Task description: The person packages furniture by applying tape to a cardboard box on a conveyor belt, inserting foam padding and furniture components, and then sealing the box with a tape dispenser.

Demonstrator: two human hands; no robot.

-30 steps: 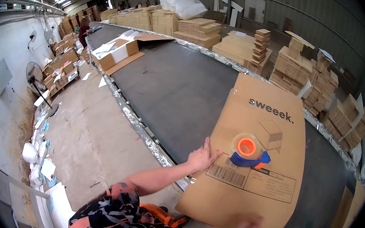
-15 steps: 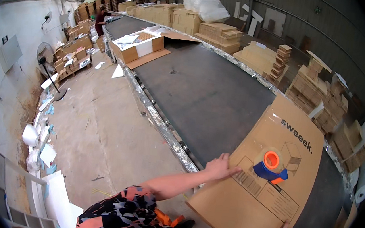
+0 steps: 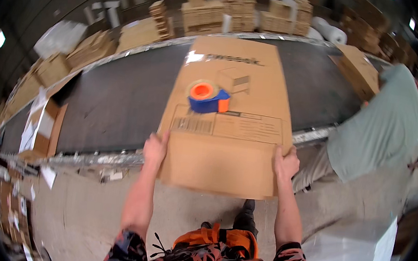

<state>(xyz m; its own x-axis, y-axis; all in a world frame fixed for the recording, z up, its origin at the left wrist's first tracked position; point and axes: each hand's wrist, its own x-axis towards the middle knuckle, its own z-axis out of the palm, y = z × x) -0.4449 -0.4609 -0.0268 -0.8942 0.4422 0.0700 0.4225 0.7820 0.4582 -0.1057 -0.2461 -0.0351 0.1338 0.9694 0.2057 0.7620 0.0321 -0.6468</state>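
A large brown carton [image 3: 226,163] with dark print lies in front of me, its far part over the belt and its near end jutting toward my body. My left hand [image 3: 155,148] grips its left edge close to the near end, thumb on the upper side. Opposite it, my right hand [image 3: 286,162] holds the right edge the same way. The fingers underneath are hidden. On the carton's upper face rests a blue and orange tape dispenser [image 3: 208,105] with a roll of tape, touched by neither hand.
The dark conveyor belt [image 3: 120,106] runs across with a metal rail along its near edge. An open carton [image 3: 41,130] stands on its left end. At right a person in a pale green top [image 3: 379,130] bends by another carton [image 3: 355,69]. Cardboard stacks [image 3: 200,15] line the far side.
My view has swung to the right, bringing the carton to the middle and the person into sight. Both hands still hold the carton, and the tape dispenser stays on top.
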